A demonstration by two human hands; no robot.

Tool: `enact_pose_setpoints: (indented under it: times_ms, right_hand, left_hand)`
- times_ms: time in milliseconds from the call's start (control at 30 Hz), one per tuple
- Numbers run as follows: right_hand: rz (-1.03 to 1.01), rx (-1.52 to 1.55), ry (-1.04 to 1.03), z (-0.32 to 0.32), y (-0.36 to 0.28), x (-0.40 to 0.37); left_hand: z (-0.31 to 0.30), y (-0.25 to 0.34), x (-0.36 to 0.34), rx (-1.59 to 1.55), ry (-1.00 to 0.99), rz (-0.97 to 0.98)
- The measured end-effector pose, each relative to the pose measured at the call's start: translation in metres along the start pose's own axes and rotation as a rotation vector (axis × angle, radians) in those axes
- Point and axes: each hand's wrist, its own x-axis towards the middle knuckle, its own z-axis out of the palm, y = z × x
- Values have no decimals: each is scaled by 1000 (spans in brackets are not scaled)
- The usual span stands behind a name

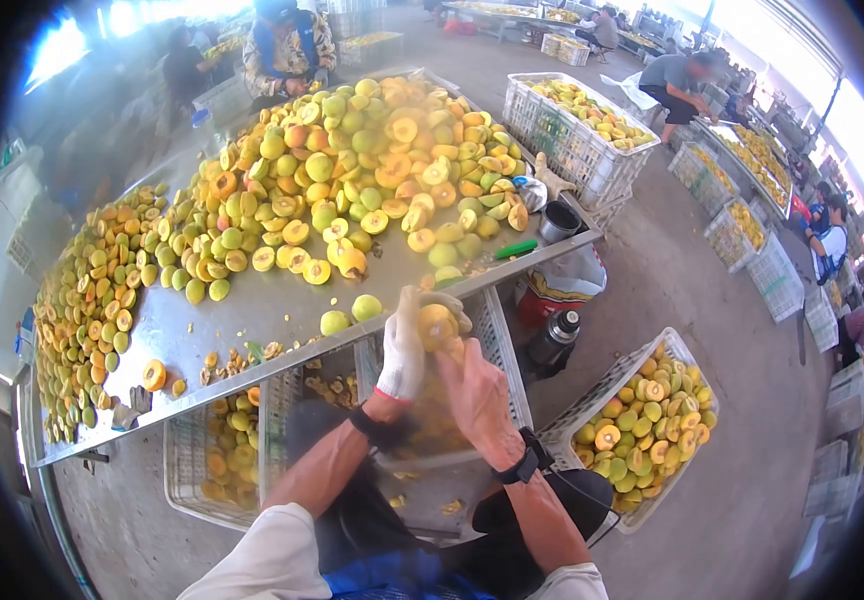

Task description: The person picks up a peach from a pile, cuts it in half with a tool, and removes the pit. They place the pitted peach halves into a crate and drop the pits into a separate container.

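In a white glove with a red cuff, my left hand (404, 350) is closed round an orange-yellow peach (437, 324) just off the table's front edge. My bare right hand (479, 400) is closed too, its fingers pressed against the lower side of that fruit. Whether a small tool sits in those fingers is hidden and blurred. Two whole green-yellow peaches (350, 314) lie on the metal table (242, 325) left of my hands. Behind them rises a big heap of whole and halved peaches (302, 170).
A green-handled tool (516, 249) and a dark cup (559, 222) are at the table's right edge. A thermos (554, 340) stands below. Crates of fruit (642, 430) flank my legs; another crate (582, 140) is behind. A person (287, 50) sits across the table.
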Motion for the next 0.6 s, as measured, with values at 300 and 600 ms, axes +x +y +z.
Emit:
enact_pose_setpoints:
  times_ms: [300,600]
  right_hand:
    - [-3,88,-93,2,-2,-3]
    - [-115,158,-205,-12,6,-5]
  left_hand:
    - [0,3,-6,105,29,107]
    - [-8,3,-9,227,-120,186]
